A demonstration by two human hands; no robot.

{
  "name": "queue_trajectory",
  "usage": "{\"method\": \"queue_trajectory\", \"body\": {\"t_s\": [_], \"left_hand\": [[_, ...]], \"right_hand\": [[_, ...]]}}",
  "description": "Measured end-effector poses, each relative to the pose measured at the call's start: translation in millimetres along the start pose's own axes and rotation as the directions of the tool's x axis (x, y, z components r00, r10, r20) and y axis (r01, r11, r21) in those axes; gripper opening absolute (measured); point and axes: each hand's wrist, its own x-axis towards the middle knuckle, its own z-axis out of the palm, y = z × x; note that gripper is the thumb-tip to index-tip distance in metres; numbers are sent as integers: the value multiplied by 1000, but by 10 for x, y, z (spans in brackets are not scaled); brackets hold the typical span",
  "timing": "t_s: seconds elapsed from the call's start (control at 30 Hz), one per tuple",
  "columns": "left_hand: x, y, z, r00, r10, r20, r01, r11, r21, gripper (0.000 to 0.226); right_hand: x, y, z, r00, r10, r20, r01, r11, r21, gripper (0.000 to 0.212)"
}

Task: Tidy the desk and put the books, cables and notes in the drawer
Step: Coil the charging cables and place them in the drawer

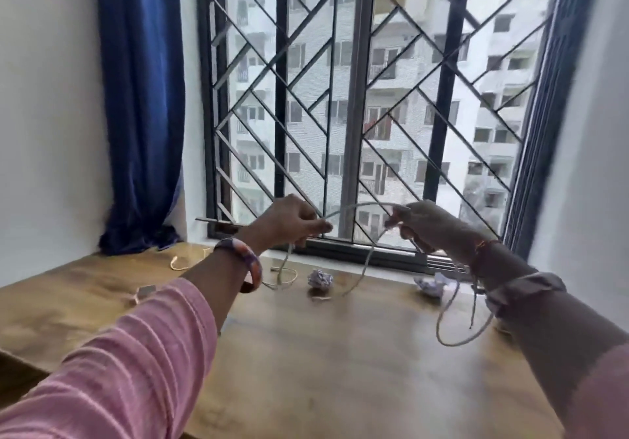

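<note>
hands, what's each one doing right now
Left hand: fingers pinch the white cable.
Right hand: fingers curled round the same cable, loops hanging below it.

A wide window (357, 98) with a dark frame and a diagonal metal grille fills the far wall, showing pale apartment blocks (384, 74) in flat daylight. A blue curtain (143, 105) hangs at its left, pooling onto the wooden desk (306, 353) between white walls (47, 115).
</note>
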Motion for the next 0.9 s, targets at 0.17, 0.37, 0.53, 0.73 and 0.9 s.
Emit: {"method": "queue_trajectory", "body": {"t_s": [0.17,0.37,0.53,0.73,0.9], "left_hand": [[-150,-99,157,992,-104,68,108,992,-58,35],[-307,13,279,914,-351,205,378,549,-746,36],[-249,439,420,926,-94,367,378,173,-910,28],[-108,733,462,969,-2,246,246,-50,-968,26],[128,772,291,991,-111,-70,-82,-107,-991,20]], "right_hand": [[-198,374,-203,984,60,-166,-39,992,124,42],[-256,634,-92,983,140,-119,-168,947,-274,35],[-202,493,268,993,27,-115,-71,915,-396,23],[-265,306,517,824,-338,-455,239,935,-260,25],[-297,216,601,800,-488,-349,331,844,-422,30]]}}
